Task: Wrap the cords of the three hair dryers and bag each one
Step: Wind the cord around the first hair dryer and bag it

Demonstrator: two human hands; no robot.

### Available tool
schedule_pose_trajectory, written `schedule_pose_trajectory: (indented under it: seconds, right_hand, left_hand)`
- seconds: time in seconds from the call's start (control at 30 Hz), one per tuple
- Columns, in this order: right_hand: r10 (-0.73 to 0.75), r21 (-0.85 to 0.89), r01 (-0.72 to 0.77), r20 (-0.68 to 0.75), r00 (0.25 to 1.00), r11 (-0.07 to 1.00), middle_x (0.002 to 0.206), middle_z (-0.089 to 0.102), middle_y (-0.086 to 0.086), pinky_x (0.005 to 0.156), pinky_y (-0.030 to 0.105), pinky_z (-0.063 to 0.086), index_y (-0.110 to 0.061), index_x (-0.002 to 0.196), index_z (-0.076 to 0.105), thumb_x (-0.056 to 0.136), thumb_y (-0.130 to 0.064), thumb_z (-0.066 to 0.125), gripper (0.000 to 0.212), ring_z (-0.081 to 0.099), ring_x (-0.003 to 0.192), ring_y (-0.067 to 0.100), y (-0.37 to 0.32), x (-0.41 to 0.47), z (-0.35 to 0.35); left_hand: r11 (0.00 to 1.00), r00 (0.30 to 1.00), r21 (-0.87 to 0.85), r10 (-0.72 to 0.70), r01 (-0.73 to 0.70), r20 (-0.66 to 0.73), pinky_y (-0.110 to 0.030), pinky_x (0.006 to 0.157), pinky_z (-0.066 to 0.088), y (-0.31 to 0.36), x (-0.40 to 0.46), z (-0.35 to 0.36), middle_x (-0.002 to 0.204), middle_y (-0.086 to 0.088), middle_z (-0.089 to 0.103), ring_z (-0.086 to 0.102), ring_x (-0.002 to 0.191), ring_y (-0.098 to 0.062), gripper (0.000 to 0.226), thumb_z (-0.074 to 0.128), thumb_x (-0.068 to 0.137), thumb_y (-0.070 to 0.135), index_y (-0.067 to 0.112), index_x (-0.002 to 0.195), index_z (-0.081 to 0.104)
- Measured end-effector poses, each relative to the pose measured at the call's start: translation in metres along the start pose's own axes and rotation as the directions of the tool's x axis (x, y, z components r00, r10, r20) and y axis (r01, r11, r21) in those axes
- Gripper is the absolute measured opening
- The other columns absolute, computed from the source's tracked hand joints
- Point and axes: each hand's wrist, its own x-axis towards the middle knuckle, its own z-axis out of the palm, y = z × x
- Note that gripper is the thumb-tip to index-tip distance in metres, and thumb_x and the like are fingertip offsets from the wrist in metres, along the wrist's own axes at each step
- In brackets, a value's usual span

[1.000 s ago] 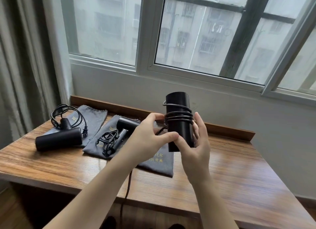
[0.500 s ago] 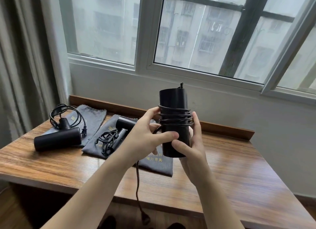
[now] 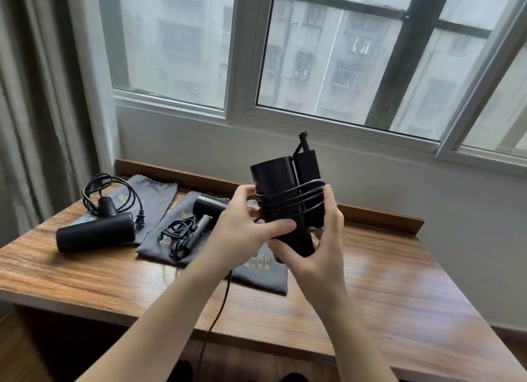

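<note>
Two dryers lie on grey bags [image 3: 159,195] at the tabletop's [image 3: 399,282] left, cords loose. The third dryer [image 3: 278,202] is held upright above the tabletop, barrel vertical, handle folded alongside. Left hand [image 3: 245,224] and right hand [image 3: 319,244] grip it; its cord [image 3: 291,200] loops around, the tail hanging over the edge.

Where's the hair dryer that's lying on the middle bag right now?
In the head view, the middle hair dryer lies left of centre on its grey bag, its cord bunched beside it, just behind the left hand.
</note>
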Motion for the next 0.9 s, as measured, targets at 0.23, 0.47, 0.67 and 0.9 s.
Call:
schedule_pose_trajectory:
  seconds: [0.23,0.47,0.67,0.9]
  right_hand:
    - [0.127,0.544,-0.212,0.191,0.973,0.812,0.135,0.057,0.018,0.094,0.053,0.053,-0.025,0.151,0.032,0.070,0.004,0.076,0.097,0.059,0.122,0.039,0.004,0.009,-0.011]
    - [0.124,0.324,-0.130,0.039,0.992,0.937,0.124,0.064,0.004,0.084,0.039,0.058,-0.021,0.151,0.034,0.074,0.015,0.075,0.094,0.066,0.110,0.024,-0.001,0.012,-0.010]
    - [0.082,0.079,-0.071,-0.146,0.986,0.994,0.112,0.060,-0.034,0.075,0.017,0.055,-0.025,0.153,0.027,0.077,0.001,0.080,0.097,0.064,0.102,0.002,0.009,0.003,-0.002]
    - [0.070,0.022,-0.067,-0.164,0.984,0.997,0.122,0.057,-0.020,0.074,0.015,0.054,-0.035,0.152,0.025,0.078,-0.006,0.081,0.098,0.062,0.106,0.003,0.010,0.002,-0.002]
  left_hand:
    - [0.991,0.992,-0.130,0.056,-0.041,0.109,-0.028,0.045,0.045,0.006,-0.001,-0.011,0.101,-0.004,0.075,0.066,0.073,-0.020,0.057,0.081,0.078,0.015,0.027,0.126,0.054]
    - [0.998,0.998,0.048,0.040,-0.042,0.048,-0.023,0.078,0.052,0.006,0.003,-0.013,0.091,0.009,0.077,0.071,0.085,-0.002,0.058,0.082,0.077,0.025,0.036,0.128,0.056]
    - [0.993,0.997,0.120,-0.028,0.018,0.077,-0.027,0.046,0.051,0.010,0.003,-0.016,0.088,-0.008,0.072,0.060,0.054,-0.011,0.033,0.074,0.086,0.019,0.025,0.115,0.058]
    - [0.994,0.977,-0.111,0.048,-0.025,0.209,-0.036,0.055,0.060,0.008,0.000,-0.017,0.107,-0.022,0.068,0.073,0.079,-0.024,0.050,0.026,0.090,-0.018,0.001,0.114,0.066]
